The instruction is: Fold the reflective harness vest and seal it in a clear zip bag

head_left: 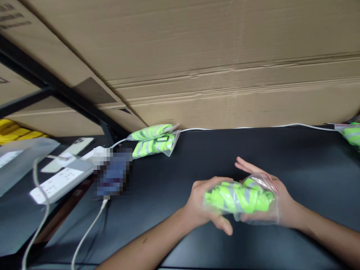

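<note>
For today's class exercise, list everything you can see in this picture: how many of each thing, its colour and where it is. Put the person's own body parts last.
cardboard boxes: at least two, brown, filling the top of the view
metal frame: one, black, upper left, in front of the boxes
table top: one, dark, across the middle
bagged hi-vis bundles: two, neon green with grey stripes, at the table's back edge
partly seen bagged bundle: one, neon green, far right edge
yellow item: one, far left
power strip: one, white, left
phone: one, pale, left
pixelated object: one, colour obscured, left of centre
cables: at least two, white, lower left and along the back edge
held bagged bundle: one, neon green with grey stripes, between the hands
left hand: one, on the bundle's left end
right hand: one, palm up beneath the bundle
</note>
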The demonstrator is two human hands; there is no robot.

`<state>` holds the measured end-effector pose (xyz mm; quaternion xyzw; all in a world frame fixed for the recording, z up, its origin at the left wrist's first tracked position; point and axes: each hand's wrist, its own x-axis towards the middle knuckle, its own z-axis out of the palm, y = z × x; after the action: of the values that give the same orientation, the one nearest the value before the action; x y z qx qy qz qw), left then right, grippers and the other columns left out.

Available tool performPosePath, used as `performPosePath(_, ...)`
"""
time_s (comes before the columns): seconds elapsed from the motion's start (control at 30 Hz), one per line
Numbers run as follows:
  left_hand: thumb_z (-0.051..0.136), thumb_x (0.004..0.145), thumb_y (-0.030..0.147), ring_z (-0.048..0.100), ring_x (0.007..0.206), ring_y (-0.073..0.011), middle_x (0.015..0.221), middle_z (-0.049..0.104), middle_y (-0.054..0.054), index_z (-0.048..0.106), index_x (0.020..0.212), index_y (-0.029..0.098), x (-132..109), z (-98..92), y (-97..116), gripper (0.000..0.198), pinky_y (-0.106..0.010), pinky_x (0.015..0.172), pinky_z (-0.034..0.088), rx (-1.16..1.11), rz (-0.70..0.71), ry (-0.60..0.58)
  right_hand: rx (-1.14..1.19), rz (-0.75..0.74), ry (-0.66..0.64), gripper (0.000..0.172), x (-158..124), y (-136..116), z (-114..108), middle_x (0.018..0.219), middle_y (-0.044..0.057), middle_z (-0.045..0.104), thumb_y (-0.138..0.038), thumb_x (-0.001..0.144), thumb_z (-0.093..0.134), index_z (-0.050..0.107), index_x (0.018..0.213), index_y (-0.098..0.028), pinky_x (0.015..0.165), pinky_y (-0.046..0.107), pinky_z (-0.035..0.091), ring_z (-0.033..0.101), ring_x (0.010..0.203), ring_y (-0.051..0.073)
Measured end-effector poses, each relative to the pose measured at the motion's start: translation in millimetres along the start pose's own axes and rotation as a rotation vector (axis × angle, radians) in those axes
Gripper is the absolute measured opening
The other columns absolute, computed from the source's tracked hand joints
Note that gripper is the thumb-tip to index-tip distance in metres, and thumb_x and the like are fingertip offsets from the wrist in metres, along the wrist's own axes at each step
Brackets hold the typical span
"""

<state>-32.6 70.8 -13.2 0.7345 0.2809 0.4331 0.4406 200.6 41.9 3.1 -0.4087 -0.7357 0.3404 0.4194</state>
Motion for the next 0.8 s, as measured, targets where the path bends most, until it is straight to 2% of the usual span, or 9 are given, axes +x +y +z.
performPosePath(0.07, 0.080, 0.048, 0.079, 0.077, 0.071, -0.0278, 0.088, 0.080, -0.010, 0.074, 0.113, 0.017, 2, -2.2, -3, 0.090, -0.034, 0.072, 0.065, -0.059, -0.088, -0.005, 0.010, 0.065, 0.001, 0.079, 3, 1, -3, 0.144, 0.016, 0.058, -0.041, 0.061, 0.092, 0.064, 0.132, -0.024, 0.100, 0.049, 0.056, 0.060, 0.126, 0.034)
performPosePath(0.13, 0.074, 0.056, 0.082, 0.075, 0.061, -0.0275, 0.074, 0.078, -0.010, 0.076, 0.108, 0.015, 5, -5.7, -6, 0.086, -0.035, 0.058, 0.064, -0.146, -0.236, 0.026, 0.058, 0.117, 0.055, 0.080, 4, 2, -9, 0.140, 0.015, 0.061, -0.038, 0.063, 0.092, 0.062, 0.136, -0.025, 0.100, 0.050, 0.056, 0.062, 0.125, 0.034)
performPosePath(0.23, 0.069, 0.071, 0.078, 0.063, 0.036, -0.0212, 0.049, 0.067, -0.006, 0.078, 0.090, 0.012, 11, -15.3, -6, 0.069, -0.028, 0.031, 0.051, -0.206, -0.432, 0.176, 0.187, 0.209, 0.121, 0.052, 6, 6, -20, 0.140, 0.015, 0.061, -0.036, 0.067, 0.089, 0.075, 0.115, -0.022, 0.096, 0.046, 0.059, 0.063, 0.123, 0.035)
performPosePath(0.3, 0.071, 0.075, 0.071, 0.058, 0.030, -0.0179, 0.047, 0.065, -0.006, 0.077, 0.078, 0.012, 17, -23.6, -5, 0.060, -0.024, 0.026, 0.044, -0.165, -0.522, 0.263, 0.266, 0.271, 0.123, 0.031, 8, 10, -26, 0.136, 0.015, 0.064, -0.035, 0.067, 0.089, 0.081, 0.093, -0.020, 0.089, 0.041, 0.062, 0.068, 0.115, 0.034)
performPosePath(0.43, 0.072, 0.079, 0.057, 0.052, 0.025, -0.0153, 0.041, 0.060, -0.005, 0.071, 0.061, 0.014, 30, -43.0, -4, 0.047, -0.022, 0.022, 0.037, -0.124, -0.636, 0.315, 0.389, 0.355, 0.061, 0.028, 10, 20, -38, 0.090, 0.009, 0.078, -0.034, 0.061, 0.091, 0.081, 0.081, -0.018, 0.060, 0.032, 0.065, 0.075, 0.072, 0.024)
performPosePath(0.5, 0.068, 0.084, 0.052, 0.047, 0.022, -0.0140, 0.036, 0.054, -0.003, 0.065, 0.055, 0.016, 36, -56.1, -5, 0.047, -0.022, 0.021, 0.034, -0.118, -0.637, 0.432, 0.370, 0.353, 0.065, 0.027, 12, 25, -47, 0.073, 0.005, 0.076, -0.036, 0.061, 0.090, 0.080, 0.078, -0.018, 0.051, 0.030, 0.062, 0.071, 0.058, 0.020)
performPosePath(0.63, 0.063, 0.086, 0.049, 0.041, 0.022, -0.0120, 0.034, 0.046, 0.002, 0.061, 0.066, 0.016, 48, -86.8, -6, 0.040, -0.019, 0.020, 0.025, -0.131, -0.661, 0.692, -0.037, 0.159, 0.125, 0.024, 13, 39, -63, 0.085, 0.008, 0.077, -0.038, 0.065, 0.088, 0.079, 0.078, -0.020, 0.059, 0.032, 0.063, 0.072, 0.068, 0.022)
performPosePath(0.7, 0.066, 0.084, 0.046, 0.042, 0.026, -0.0110, 0.040, 0.050, 0.003, 0.061, 0.080, 0.014, 52, -98.4, -6, 0.032, -0.017, 0.022, 0.024, -0.170, -0.699, 0.701, -0.241, -0.004, 0.101, 0.020, 13, 46, -67, 0.093, 0.008, 0.077, -0.037, 0.072, 0.084, 0.079, 0.085, -0.022, 0.067, 0.033, 0.063, 0.073, 0.076, 0.022)
performPosePath(0.8, 0.071, 0.079, 0.039, 0.054, 0.040, -0.0114, 0.069, 0.066, -0.004, 0.055, 0.094, 0.014, 55, -107.5, -7, 0.033, -0.018, 0.028, 0.033, -0.236, -0.692, 0.636, -0.372, -0.214, -0.002, 0.024, 14, 54, -68, 0.108, 0.007, 0.076, -0.030, 0.083, 0.073, 0.076, 0.107, -0.025, 0.078, 0.037, 0.063, 0.074, 0.093, 0.024)
